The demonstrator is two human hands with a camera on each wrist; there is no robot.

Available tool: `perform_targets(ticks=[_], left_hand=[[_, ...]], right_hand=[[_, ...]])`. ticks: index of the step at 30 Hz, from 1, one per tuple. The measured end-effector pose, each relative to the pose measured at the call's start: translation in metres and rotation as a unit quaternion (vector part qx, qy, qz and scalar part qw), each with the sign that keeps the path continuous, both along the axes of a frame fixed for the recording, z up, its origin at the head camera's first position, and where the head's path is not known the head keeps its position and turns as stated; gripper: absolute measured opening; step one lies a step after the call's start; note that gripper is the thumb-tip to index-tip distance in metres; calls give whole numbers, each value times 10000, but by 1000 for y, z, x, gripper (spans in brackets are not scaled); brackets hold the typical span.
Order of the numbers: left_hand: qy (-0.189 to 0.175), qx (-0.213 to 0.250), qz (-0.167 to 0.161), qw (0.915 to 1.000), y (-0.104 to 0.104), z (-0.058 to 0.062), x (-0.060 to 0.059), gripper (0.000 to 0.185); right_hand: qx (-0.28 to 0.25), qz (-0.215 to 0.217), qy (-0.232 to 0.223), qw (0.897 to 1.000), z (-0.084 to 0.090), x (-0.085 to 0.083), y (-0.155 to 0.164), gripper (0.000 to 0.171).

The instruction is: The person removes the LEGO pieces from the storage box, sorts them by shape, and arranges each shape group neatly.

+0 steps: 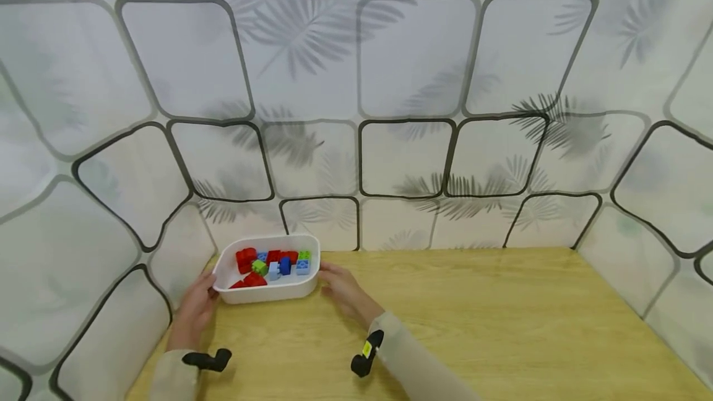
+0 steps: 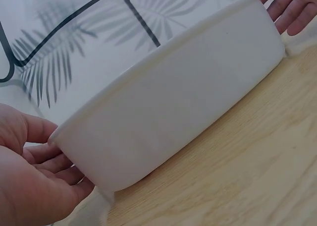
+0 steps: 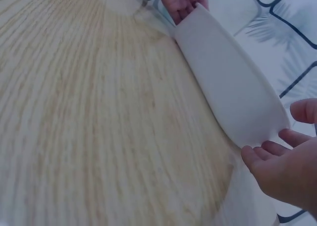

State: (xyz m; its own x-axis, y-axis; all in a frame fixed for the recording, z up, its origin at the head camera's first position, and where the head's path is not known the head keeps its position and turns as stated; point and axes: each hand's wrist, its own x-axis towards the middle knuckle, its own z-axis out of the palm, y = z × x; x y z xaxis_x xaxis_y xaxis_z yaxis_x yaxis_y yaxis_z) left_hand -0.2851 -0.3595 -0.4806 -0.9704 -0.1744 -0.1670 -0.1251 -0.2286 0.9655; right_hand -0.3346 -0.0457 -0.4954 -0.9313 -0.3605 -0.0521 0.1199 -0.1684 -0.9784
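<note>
A white tub [image 1: 270, 291] stands at the table's far left, close to the back wall. In it lie several toy bricks: red [image 1: 246, 258], green [image 1: 259, 267], blue [image 1: 285, 265] and light blue [image 1: 273, 273]. My left hand [image 1: 195, 308] has its fingers laid against the tub's left end [image 2: 74, 151]. My right hand [image 1: 341, 288] sits at the tub's right end with fingers spread and fairly straight. The right wrist view shows those fingertips [image 3: 257, 154] right at the tub's corner [image 3: 267, 132]. Neither hand curls round anything. From both wrist views the bricks are hidden behind the tub wall [image 2: 173, 102].
The tub sits on a light wooden table [image 1: 473, 320]. A white sheet with black outlines and leaf prints [image 1: 401, 153] closes in the back and both sides. Black wrist mounts [image 1: 208, 359] sit on both sleeves.
</note>
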Motion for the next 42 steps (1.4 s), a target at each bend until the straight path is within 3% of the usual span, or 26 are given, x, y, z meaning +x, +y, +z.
perform_targets(ticks=[10, 17, 24, 33, 42], left_hand=[[154, -185, 69, 9997, 34, 9, 2, 66], [36, -1033, -297, 9942, 67, 23, 2, 62], [239, -1226, -624, 9902, 112, 32, 3, 56], [415, -1133, -661, 9905, 169, 22, 2, 49], [699, -1063, -787, 9887, 198, 14, 1, 47]], right_hand=[[-172, -801, -99, 9966, 10, -8, 42, 40], [-181, -1048, -113, 9943, 20, -2, 86, 40], [307, -1178, -115, 9925, 31, 2, 137, 37], [1064, -1164, 54, 9875, 34, 16, 201, 45], [1756, -1021, 244, 9788, 39, 25, 239, 46]])
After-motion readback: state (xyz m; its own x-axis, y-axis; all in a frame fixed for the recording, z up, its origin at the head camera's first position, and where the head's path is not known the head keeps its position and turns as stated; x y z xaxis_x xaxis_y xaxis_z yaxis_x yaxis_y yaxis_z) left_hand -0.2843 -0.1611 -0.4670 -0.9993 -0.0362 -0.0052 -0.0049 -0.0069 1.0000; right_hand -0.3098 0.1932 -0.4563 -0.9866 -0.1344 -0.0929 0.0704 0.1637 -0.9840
